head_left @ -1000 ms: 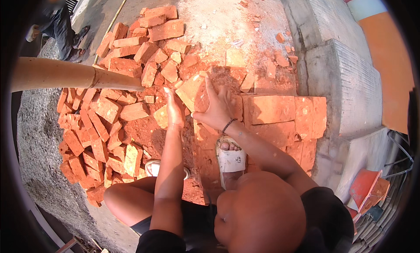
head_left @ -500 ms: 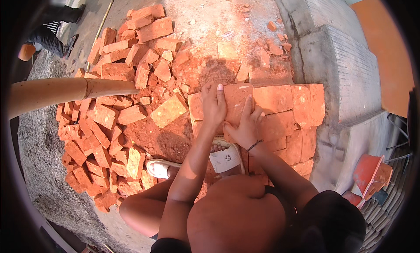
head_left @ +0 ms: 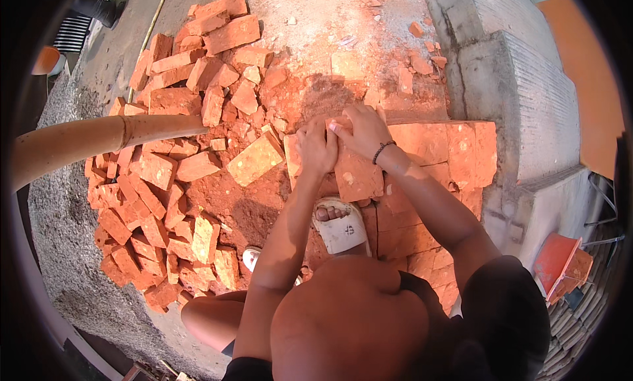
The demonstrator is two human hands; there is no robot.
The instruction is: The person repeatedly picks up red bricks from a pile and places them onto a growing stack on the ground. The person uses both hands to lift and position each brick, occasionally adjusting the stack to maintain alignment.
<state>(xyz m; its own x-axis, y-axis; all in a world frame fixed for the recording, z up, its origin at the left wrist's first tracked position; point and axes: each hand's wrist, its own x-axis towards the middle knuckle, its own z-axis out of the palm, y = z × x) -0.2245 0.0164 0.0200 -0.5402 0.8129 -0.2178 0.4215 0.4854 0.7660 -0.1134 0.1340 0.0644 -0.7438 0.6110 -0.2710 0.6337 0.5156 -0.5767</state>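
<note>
Both of my hands are closed on one orange-red brick [head_left: 357,175], which is tilted over the near left part of a neat brick stack [head_left: 422,144]. My left hand [head_left: 318,147] grips its left side, with the fingers curled and partly hidden. Across the far end lies my right hand [head_left: 364,132], its fingers bent over the edge and a dark bracelet at the wrist. Just below the held brick is my foot in a white sandal [head_left: 343,233]. Left of my left hand, a loose brick [head_left: 255,159] rests on red rubble.
A large heap of loose bricks [head_left: 155,173] spreads out on the left. A thick bamboo pole [head_left: 99,136] reaches across it. Concrete steps [head_left: 527,97] rise on the right, near an orange-red container [head_left: 556,262]. Another person's leg [head_left: 95,8] shows at the top left.
My right hand has moved from the brick's near right side to its far end. The brick has turned and now points more toward me. My other sandalled foot has drawn back.
</note>
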